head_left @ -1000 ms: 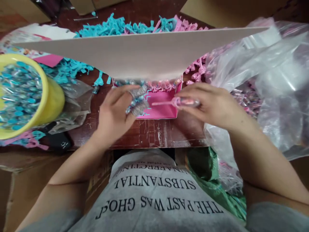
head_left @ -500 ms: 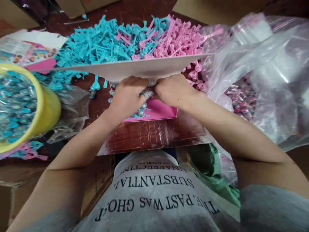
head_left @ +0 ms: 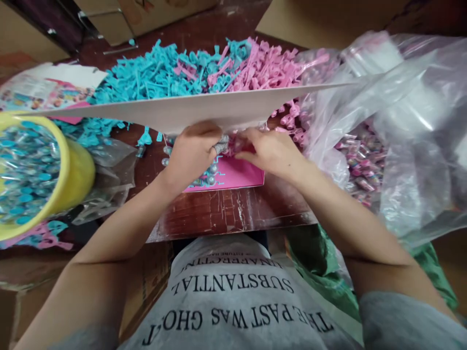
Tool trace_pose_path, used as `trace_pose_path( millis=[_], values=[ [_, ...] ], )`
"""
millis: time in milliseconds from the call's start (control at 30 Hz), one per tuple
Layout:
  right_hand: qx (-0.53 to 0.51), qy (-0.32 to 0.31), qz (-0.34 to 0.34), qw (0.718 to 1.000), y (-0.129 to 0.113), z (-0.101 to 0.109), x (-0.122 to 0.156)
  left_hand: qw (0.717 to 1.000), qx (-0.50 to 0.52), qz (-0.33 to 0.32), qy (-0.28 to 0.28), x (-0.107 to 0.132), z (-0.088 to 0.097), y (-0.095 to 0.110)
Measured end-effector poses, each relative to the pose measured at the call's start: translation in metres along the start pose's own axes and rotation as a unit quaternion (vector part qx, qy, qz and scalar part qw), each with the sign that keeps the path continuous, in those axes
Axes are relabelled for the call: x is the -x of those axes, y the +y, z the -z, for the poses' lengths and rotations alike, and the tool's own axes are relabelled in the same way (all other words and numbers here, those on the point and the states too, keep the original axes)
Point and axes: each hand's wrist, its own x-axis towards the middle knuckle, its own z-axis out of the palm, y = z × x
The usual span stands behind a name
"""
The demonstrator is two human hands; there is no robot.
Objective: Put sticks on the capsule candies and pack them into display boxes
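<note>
An open box (head_left: 242, 176) with a pink inside lies before me, its pale lid (head_left: 215, 111) standing up behind my hands. My left hand (head_left: 193, 153) is closed inside the box's left part; what its fingers hold is hidden. A grey, glittery band (head_left: 221, 145) shows at its fingers. Around that hand lie clear-wrapped pieces with round silvery-blue ends (head_left: 210, 179). Over the right part is my right hand (head_left: 272, 149), thumb and fingers round pink clear-wrapped pieces (head_left: 235, 142). Their exact kind is blurred.
Turquoise clips (head_left: 142, 73) and pink clips (head_left: 266, 63) are heaped behind the lid. A yellow bucket (head_left: 78, 167) of blue wrapped pieces stands left. Clear plastic bags (head_left: 412, 102) and pink wrapped pieces (head_left: 365, 163) lie right. The table's front edge (head_left: 233, 233) is close to my body.
My right hand has gone from a tight fist to a looser hold, with pink pieces now showing at its fingers. The left hand stays nearly in place. The whole view has shifted slightly.
</note>
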Motion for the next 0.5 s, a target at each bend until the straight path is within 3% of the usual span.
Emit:
trace_pose_path(
  millis=[167,367,433,500],
  values=[
    [-0.033,-0.013,-0.050,0.998,0.006,-0.018,0.013,1.000,-0.025,0.003,0.012,0.005,-0.001,0.000],
    [-0.061,-0.033,-0.070,0.995,-0.014,-0.035,-0.007,0.998,-0.053,-0.025,0.032,0.004,-0.004,-0.006],
    [-0.070,-0.043,-0.075,0.994,-0.019,-0.034,-0.012,0.997,-0.053,-0.041,0.049,0.006,0.003,0.001],
    [-0.074,-0.051,-0.069,0.994,-0.020,-0.028,-0.008,0.994,-0.051,-0.047,0.087,0.014,0.011,0.021]
  ],
)
